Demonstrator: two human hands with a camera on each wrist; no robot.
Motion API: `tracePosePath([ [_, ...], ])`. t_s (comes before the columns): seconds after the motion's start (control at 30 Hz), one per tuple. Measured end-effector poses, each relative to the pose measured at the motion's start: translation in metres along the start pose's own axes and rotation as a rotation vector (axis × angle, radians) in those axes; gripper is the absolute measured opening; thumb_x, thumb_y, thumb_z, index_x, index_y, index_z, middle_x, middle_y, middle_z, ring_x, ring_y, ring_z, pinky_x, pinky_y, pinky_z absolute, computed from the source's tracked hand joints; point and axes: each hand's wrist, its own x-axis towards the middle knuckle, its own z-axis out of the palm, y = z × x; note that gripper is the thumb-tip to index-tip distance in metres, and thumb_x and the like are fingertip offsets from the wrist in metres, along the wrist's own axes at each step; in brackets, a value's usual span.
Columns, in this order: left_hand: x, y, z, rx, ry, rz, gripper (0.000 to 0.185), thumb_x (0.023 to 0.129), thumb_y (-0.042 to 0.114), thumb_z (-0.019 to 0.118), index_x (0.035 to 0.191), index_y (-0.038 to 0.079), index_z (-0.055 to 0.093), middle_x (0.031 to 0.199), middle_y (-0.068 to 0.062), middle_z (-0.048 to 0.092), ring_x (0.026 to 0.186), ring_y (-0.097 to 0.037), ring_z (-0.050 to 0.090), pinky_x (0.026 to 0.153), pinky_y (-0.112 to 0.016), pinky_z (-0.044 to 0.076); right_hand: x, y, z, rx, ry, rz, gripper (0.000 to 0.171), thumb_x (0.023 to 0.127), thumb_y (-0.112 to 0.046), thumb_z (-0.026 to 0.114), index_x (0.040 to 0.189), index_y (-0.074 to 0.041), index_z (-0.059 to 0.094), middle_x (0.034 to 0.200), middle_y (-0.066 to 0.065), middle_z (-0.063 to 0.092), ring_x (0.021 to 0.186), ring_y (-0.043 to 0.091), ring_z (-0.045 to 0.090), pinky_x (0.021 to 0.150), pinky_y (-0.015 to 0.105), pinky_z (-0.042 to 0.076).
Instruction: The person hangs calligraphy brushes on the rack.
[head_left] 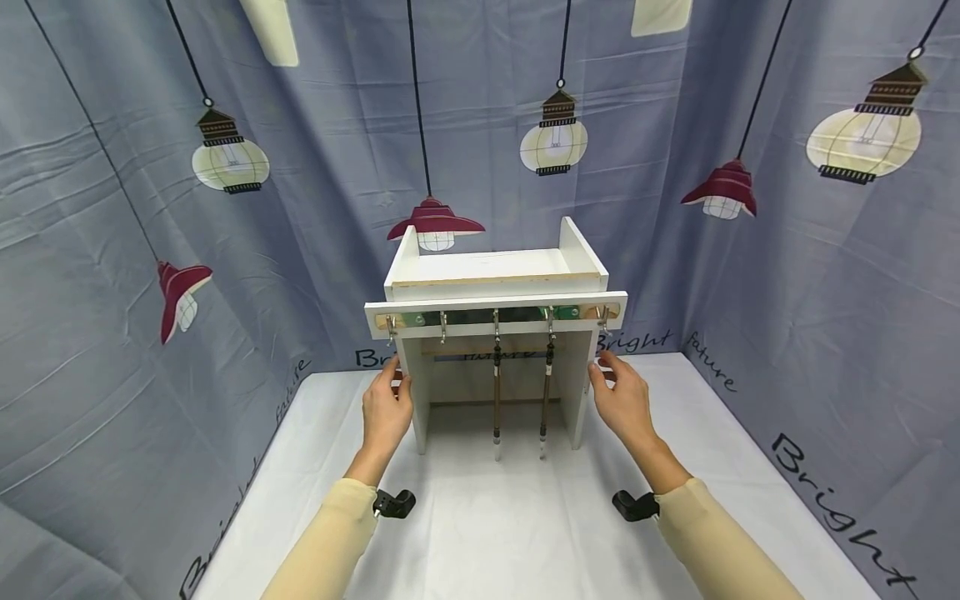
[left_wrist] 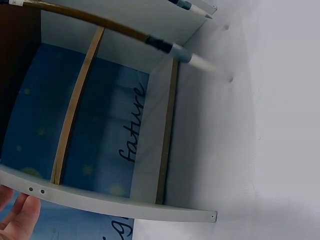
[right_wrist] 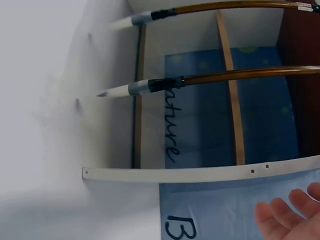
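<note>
A white wooden rack [head_left: 495, 271] stands on a white table [head_left: 495, 533], with a front rail of metal hooks [head_left: 442, 325]. Two brown-handled brushes [head_left: 497, 400] [head_left: 547, 392] hang from the hooks, white tips down. My left hand [head_left: 386, 408] is at the rack's left side panel [left_wrist: 125, 205], fingers [left_wrist: 17, 217] relaxed against or just off its outer face. My right hand [head_left: 621, 400] hovers beside the right side panel [right_wrist: 200, 173], its fingers [right_wrist: 285, 217] straight and a little apart from it. The brushes [right_wrist: 150, 86] [left_wrist: 165, 46] show in both wrist views.
Blue-grey cloth printed with lamps [head_left: 553, 142] and lettering encloses the table on three sides, close behind the rack. Black wrist camera mounts [head_left: 393, 503] [head_left: 636, 505] sit on both forearms. Bare white tabletop lies between me and the rack.
</note>
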Motion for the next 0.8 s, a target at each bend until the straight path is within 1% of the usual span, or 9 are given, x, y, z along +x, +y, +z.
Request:
tracePosePath([
  [0.13,0.000,0.000,0.001,0.004,-0.002,0.003,0.044,0.103,0.012,0.061,0.145,0.001,0.056,0.116,-0.020,0.070,0.091,-0.035,0.076,0.075,-0.048,0.062,0.002,0.000,0.004,0.017,-0.002,0.017,0.041,0.108,-0.027,0.052,0.139,0.000,0.060,0.130,0.025,0.067,0.111,0.045,0.071,0.096,0.059,0.054],
  [0.23,0.000,-0.001,0.000,0.005,-0.003,0.004,0.044,0.103,0.012,0.061,0.145,0.001,0.056,0.116,-0.020,0.070,0.092,-0.035,0.075,0.076,-0.048,0.062,0.004,0.001,0.007,0.040,-0.014,0.048,0.045,0.109,-0.031,0.051,0.142,-0.001,0.059,0.135,0.024,0.065,0.113,0.045,0.070,0.097,0.058,0.055],
  [0.43,0.001,0.000,0.000,0.006,-0.002,0.013,0.043,0.103,0.012,0.061,0.145,0.001,0.056,0.116,-0.020,0.071,0.092,-0.035,0.075,0.076,-0.048,0.062,0.006,0.002,0.009,0.076,-0.041,0.116,0.055,0.110,-0.039,0.047,0.149,-0.002,0.052,0.149,0.021,0.056,0.118,0.042,0.068,0.093,0.054,0.059],
  [0.53,0.001,-0.001,0.000,0.002,-0.006,0.009,0.042,0.104,0.013,0.061,0.144,0.003,0.057,0.115,-0.019,0.071,0.091,-0.035,0.075,0.076,-0.049,0.062,0.006,0.002,0.011,0.080,-0.037,0.139,0.055,0.110,-0.040,0.047,0.150,-0.002,0.051,0.151,0.021,0.054,0.118,0.042,0.068,0.090,0.052,0.060],
  [0.7,0.000,-0.003,-0.002,-0.020,-0.046,-0.033,0.041,0.105,0.017,0.060,0.145,0.006,0.058,0.114,-0.018,0.073,0.091,-0.035,0.076,0.074,-0.049,0.061,0.005,-0.001,0.013,0.068,-0.029,0.163,0.053,0.110,-0.038,0.046,0.151,-0.004,0.051,0.149,0.022,0.055,0.116,0.043,0.069,0.087,0.053,0.060],
  [0.8,-0.001,-0.004,-0.005,-0.036,-0.084,-0.081,0.046,0.104,0.024,0.063,0.147,0.009,0.056,0.115,-0.016,0.073,0.094,-0.034,0.075,0.074,-0.048,0.062,0.005,-0.003,0.014,0.058,-0.029,0.167,0.053,0.111,-0.037,0.046,0.151,-0.004,0.050,0.149,0.023,0.055,0.117,0.043,0.069,0.087,0.054,0.060],
])
